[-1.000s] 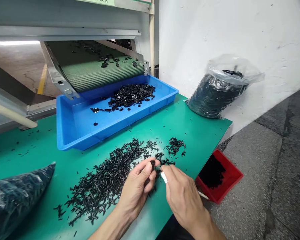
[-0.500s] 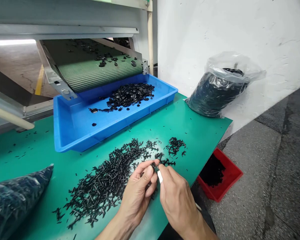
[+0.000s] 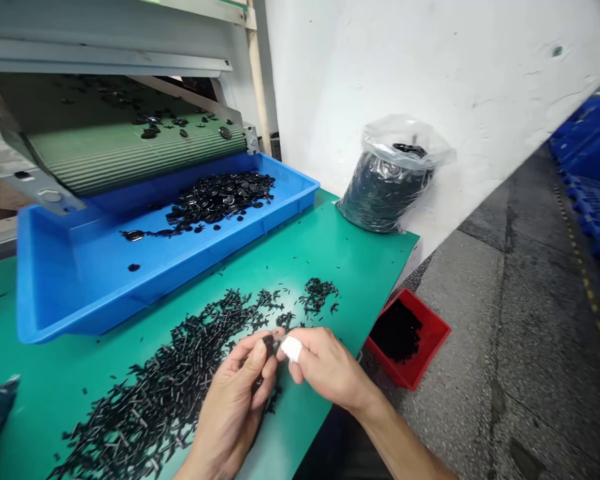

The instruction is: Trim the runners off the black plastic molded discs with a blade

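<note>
My left hand [image 3: 235, 400] is closed, pinching a small black plastic part [image 3: 268, 345] between thumb and fingers. Close against it, my right hand [image 3: 325, 367] has its fingers curled together at the same part; whatever they grip is hidden. A white wrap [image 3: 291, 349] covers what looks like the right thumb tip. Both hands are over the green tabletop [image 3: 375, 257], beside a wide heap of thin black branched plastic pieces [image 3: 180, 380]. A smaller clump of such pieces [image 3: 318, 295] lies just beyond the fingers.
A blue tray [image 3: 170, 293] with black round parts [image 3: 220, 197] stands under the end of a green conveyor belt [image 3: 145, 150]. At the back right leans a clear bag of dark parts [image 3: 385, 183]. A red bin [image 3: 425, 347] with black bits sits on the floor, right of the table.
The view has swung right, so the tray, bag and bin appear further left. My right hand has turned, showing more of the white wrap. My left hand still pinches the black part.
</note>
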The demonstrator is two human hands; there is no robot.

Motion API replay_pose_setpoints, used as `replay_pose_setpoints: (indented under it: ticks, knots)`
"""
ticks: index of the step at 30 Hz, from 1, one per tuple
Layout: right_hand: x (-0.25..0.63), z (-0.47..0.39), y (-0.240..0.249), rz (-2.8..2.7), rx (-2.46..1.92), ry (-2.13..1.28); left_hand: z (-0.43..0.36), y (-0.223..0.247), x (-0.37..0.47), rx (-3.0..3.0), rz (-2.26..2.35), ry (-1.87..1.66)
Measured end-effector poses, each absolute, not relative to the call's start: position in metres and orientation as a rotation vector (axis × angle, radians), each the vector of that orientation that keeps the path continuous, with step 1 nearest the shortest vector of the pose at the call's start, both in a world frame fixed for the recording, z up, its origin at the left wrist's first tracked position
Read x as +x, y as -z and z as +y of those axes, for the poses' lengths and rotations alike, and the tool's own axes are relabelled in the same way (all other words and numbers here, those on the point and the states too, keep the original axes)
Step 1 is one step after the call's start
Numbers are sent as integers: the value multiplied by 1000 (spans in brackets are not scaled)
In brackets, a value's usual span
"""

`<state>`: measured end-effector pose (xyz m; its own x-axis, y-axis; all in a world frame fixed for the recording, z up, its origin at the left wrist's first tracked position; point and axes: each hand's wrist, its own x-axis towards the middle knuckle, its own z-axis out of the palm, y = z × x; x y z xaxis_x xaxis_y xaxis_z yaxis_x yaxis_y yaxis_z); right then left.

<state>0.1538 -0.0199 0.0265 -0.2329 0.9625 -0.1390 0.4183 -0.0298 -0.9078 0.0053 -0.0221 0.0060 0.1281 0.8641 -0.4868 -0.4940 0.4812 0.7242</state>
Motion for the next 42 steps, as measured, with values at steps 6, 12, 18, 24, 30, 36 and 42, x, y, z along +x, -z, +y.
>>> replay_pose_setpoints:
  ticks: [6,12,18,24,30,36,42]
  knots:
    - [177,-12,-25,-1723,-1650,-941,-16,-11,5,365,1070,-1085]
    - [206,0,-13,-1796,-1740,-533,-12,-13,5,283,1006,-1128]
    - [198,12,-11,-1973,-1780,-515,-12,-18,3,247,967,-1102]
    - [196,8,-12,-2031,-1650,-641,-12,-19,0,208,836,-1067]
    - [202,7,-8,-1938,-1733,-543,-14,-13,0,196,758,-1008]
    - [201,18,-6,-1978,-1758,-504,-17,-14,1,319,871,-995]
    - [200,12,-11,-1927,-1623,-617,-18,-10,1,520,998,-975]
